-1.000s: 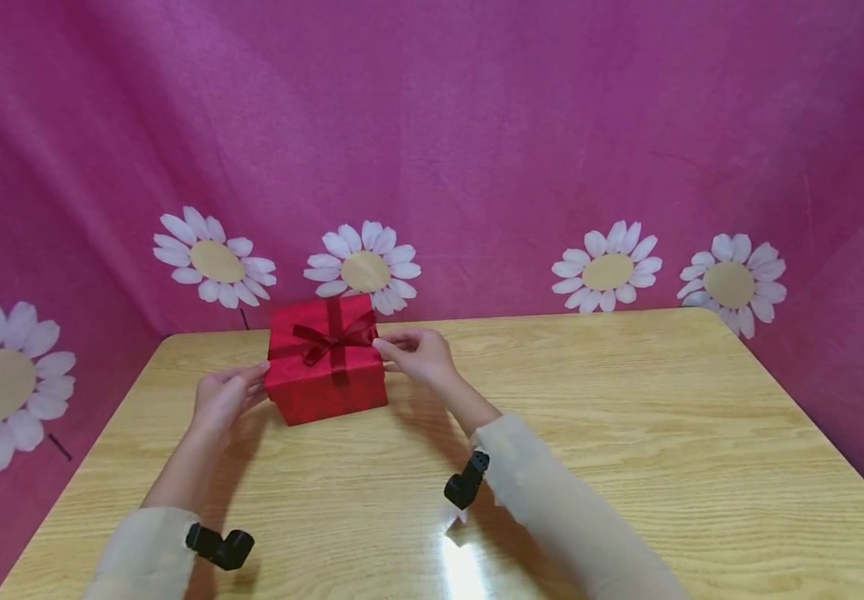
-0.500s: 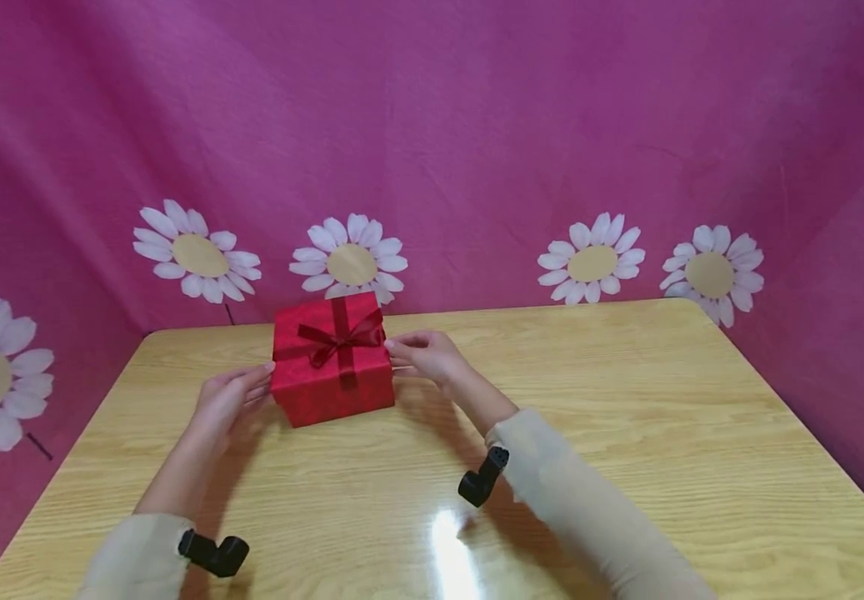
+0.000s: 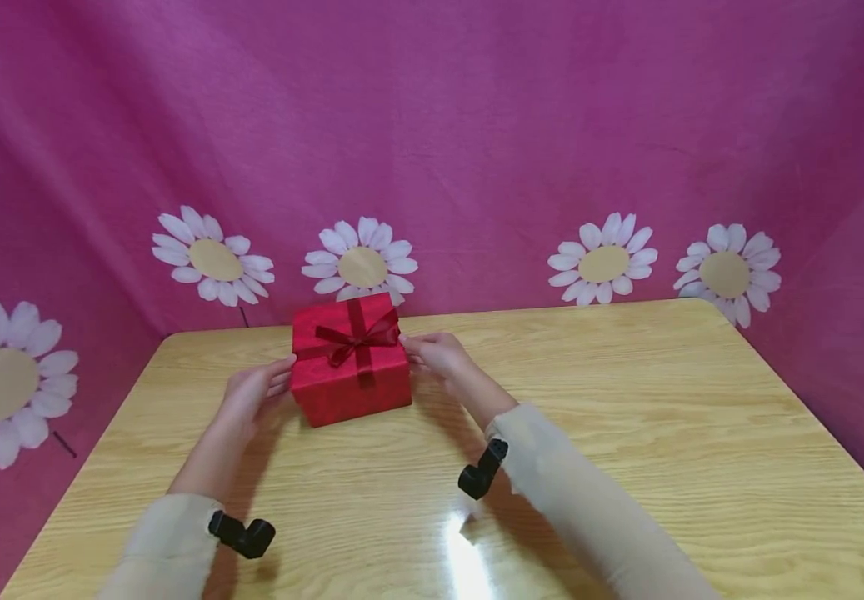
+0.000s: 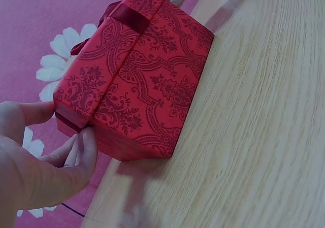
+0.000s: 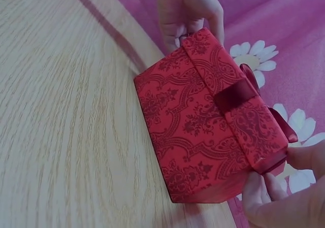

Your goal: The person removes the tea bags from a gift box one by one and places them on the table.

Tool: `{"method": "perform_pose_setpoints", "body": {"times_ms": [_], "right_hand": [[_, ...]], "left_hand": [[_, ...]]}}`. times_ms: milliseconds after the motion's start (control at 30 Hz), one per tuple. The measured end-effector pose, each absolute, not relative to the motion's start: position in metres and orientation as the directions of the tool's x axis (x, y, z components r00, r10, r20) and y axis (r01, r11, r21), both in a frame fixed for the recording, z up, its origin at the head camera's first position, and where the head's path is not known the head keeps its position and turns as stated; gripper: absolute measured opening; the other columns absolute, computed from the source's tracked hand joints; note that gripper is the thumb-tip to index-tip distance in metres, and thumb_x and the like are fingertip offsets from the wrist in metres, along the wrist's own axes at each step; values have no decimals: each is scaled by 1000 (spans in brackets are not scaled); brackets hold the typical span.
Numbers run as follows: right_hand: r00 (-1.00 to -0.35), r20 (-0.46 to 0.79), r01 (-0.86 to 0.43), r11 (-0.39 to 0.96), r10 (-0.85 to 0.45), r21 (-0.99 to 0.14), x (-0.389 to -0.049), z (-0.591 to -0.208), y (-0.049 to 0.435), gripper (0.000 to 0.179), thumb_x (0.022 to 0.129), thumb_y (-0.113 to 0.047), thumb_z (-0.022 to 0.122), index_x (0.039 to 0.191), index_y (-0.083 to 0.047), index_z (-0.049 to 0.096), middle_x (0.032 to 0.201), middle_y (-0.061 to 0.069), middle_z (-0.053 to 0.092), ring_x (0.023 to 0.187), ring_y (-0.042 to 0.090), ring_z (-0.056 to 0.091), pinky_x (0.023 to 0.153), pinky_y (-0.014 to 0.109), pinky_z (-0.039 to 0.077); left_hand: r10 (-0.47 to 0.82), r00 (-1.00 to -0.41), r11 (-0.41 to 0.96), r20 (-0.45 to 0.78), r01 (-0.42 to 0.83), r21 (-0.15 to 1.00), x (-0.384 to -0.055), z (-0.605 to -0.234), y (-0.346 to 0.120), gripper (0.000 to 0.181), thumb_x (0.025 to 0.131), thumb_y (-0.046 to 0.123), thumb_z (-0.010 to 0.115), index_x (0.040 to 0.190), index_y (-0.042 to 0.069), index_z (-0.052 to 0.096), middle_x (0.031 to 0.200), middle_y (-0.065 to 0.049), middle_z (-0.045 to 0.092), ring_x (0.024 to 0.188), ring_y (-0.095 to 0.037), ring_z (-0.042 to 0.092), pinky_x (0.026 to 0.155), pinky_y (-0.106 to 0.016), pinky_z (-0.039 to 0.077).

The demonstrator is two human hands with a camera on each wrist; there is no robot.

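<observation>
A red gift box [image 3: 352, 398] with a dark pattern stands on the table, left of centre in the head view. Its lid [image 3: 319, 321] sits on top, tied with a dark red ribbon and bow [image 3: 357, 342]. At the box's left side, my left hand [image 4: 38, 172] pinches the lid's corner, thumb on the upper edge and fingertips at the lower edge. My right hand [image 5: 289, 200] grips the opposite end of the lid in the same way, thumb above and fingers below. The box's far side is hidden.
The pale wooden table [image 3: 626, 433] stretches to the right and in front of the box. Behind it hangs a magenta cloth [image 3: 476, 150] printed with white daisies. A small black camera [image 3: 242, 535] sits at each wrist.
The box has shifted a short way to the right along the table, and both hands have moved with it. Their hold at the two sides looks the same.
</observation>
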State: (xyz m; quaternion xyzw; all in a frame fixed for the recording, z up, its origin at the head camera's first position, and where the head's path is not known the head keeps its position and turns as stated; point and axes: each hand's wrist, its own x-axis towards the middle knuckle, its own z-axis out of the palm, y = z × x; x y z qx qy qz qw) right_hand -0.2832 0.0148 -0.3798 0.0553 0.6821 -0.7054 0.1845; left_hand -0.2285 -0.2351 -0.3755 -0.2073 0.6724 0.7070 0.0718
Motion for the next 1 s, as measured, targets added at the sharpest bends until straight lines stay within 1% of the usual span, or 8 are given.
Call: {"method": "perform_pose_setpoints", "body": {"times_ms": [133,233,333,433,600,733,867,1000], "right_hand": [[-926,-335,339,8,-173,-941,-282,-381,22,43,97,-17,56,130,10,52,129,26,59,92,14,66,104,40,49],[-921,-343,345,22,-184,-938,-281,-381,29,44,97,-17,55,132,9,50,131,24,58,106,20,66,106,39,48],[-911,-355,356,32,-209,-934,-280,-382,38,46,97,-18,55,134,9,48,135,23,56,123,27,58,109,38,45],[-899,-364,367,31,-245,-930,-279,-384,47,47,97,-17,53,135,9,46,137,23,53,127,27,55,111,38,43],[-881,-375,377,49,-289,-925,-273,-384,63,50,98,-17,52,137,11,42,139,26,50,108,17,65,110,39,43],[-871,-382,386,49,-310,-921,-263,-382,76,53,98,-16,50,139,14,36,141,28,48,89,6,64,111,39,42],[-871,-378,376,70,-315,-924,-253,-383,89,52,98,-18,50,137,15,38,127,20,61,85,3,64,106,34,47],[-864,-381,383,62,-329,-922,-242,-384,101,50,97,-18,51,133,15,41,93,1,69,73,-2,60,85,20,56]], "left_hand": [[-164,-897,-94,-411,-401,911,-228,-374,-228,58,93,27,61,140,-2,43,70,16,66,70,5,65,72,-13,55],[-158,-901,-85,-405,-396,914,-229,-376,-223,58,93,26,61,139,-3,43,71,16,66,70,5,65,71,-13,55],[-144,-907,-72,-395,-388,919,-229,-377,-218,59,92,26,62,139,-4,43,72,15,67,70,5,66,72,-13,55],[-137,-907,-59,-399,-394,917,-228,-376,-213,61,92,28,63,140,-4,43,74,14,67,70,4,66,74,-14,56],[-117,-914,-30,-389,-388,921,-226,-376,-205,62,91,27,64,139,-7,43,84,9,70,73,3,66,75,-16,57],[-96,-916,-9,-389,-390,921,-220,-376,-195,60,92,26,63,137,-9,43,90,5,70,75,1,66,77,-17,57],[-73,-916,-1,-394,-395,919,-213,-375,-184,57,92,24,62,136,-9,46,99,-1,71,80,-3,67,87,-24,57],[-59,-918,54,-391,-394,917,-207,-375,-177,52,93,24,60,133,-7,49,118,-12,67,85,-5,66,97,-31,54]]}}
